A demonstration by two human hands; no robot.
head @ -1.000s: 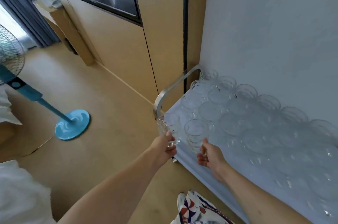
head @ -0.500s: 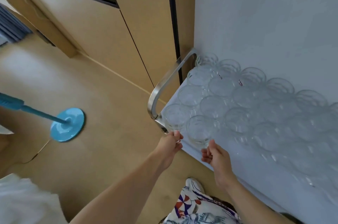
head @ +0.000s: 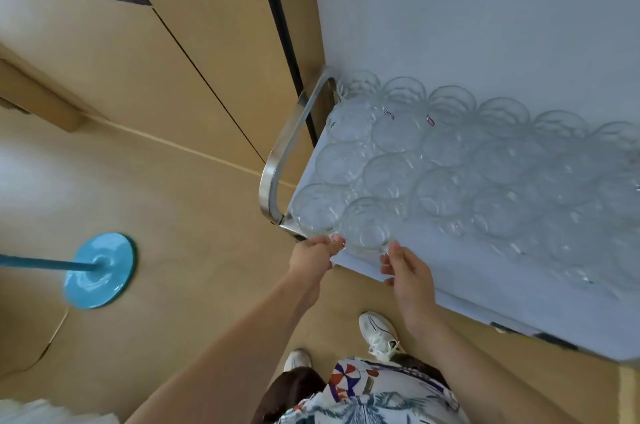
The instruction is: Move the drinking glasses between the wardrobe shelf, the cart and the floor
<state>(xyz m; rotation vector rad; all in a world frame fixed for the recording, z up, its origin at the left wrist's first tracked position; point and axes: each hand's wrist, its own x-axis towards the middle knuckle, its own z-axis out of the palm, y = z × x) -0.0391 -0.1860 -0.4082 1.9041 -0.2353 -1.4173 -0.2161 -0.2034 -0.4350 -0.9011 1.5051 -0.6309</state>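
Clear drinking glasses (head: 450, 164) crowd the cart (head: 467, 285) top just beyond both sets of fingertips. Left hand (head: 313, 255) has fingers curled at the corner glass (head: 317, 209); whether it grips is unclear. Right hand (head: 408, 271) is loosely spread, fingertips touching the neighbouring glass (head: 369, 224).

Clear drinking glasses (head: 446, 160) upright, packed rim-to-rim in rows on white cart top (head: 450, 271).

One head-worn wide-angle view looks steeply down from standing height, close over the cart (head: 467, 292) at three o'clock, the floor (head: 180, 222) at nine, shoes (head: 377, 333) at six.
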